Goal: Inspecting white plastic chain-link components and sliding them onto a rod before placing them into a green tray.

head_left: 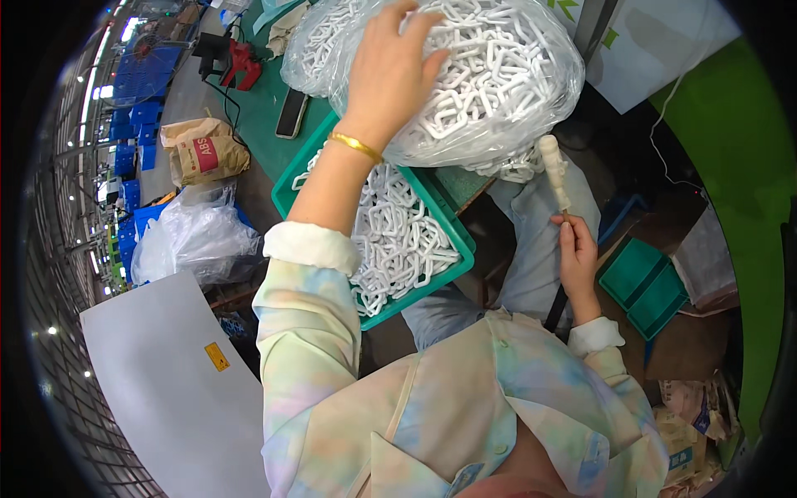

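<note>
Bag (490, 75) of white plastic links sits above the green crate (452, 236); my left hand (390, 75) lies spread on it. My right hand (577, 253) pinches a wrapped tool (554, 170) beside the crate. Thin film could tear, I judge, or the bag could roll off.

Head view from above. The left hand (390, 70), a gold bangle (355, 146) at its wrist, lies spread on a clear plastic bag of white plastic links (473, 75). Beneath the bag, a green plastic crate (432, 278) holds more loose white links (398, 241). The right hand (577, 253) grips a wrapped, cream-coloured tool handle (554, 170) upright beside the bag. A black phone (291, 114) lies on the green tabletop (266, 108).
</note>
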Available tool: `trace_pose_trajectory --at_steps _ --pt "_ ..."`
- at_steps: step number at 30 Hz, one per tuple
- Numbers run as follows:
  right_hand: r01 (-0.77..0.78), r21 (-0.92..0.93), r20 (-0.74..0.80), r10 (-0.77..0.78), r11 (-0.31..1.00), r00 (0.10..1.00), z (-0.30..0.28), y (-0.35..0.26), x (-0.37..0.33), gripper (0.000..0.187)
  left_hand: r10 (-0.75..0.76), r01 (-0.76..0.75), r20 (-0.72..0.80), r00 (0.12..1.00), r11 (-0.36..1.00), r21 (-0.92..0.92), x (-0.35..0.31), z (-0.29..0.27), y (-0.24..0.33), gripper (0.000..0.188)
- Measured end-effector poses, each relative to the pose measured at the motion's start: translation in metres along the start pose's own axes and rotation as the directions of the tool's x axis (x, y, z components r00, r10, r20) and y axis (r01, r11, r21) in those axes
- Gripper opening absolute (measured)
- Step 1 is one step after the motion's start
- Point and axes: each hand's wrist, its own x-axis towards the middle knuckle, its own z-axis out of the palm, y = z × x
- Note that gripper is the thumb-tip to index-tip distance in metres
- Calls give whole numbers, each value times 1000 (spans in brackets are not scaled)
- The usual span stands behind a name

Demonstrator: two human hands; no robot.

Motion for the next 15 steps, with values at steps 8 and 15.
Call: trace_pose_trajectory --at_steps 8,15 --pt "24 20 18 -24 1000 1000 2 1 -3 23 25 -38 158 987 996 83 -40 -14 -17 14" --pt "22 91 -9 -21 996 1000 1 12 0 24 -203 229 116 972 927 -297 -72 -88 16 14"
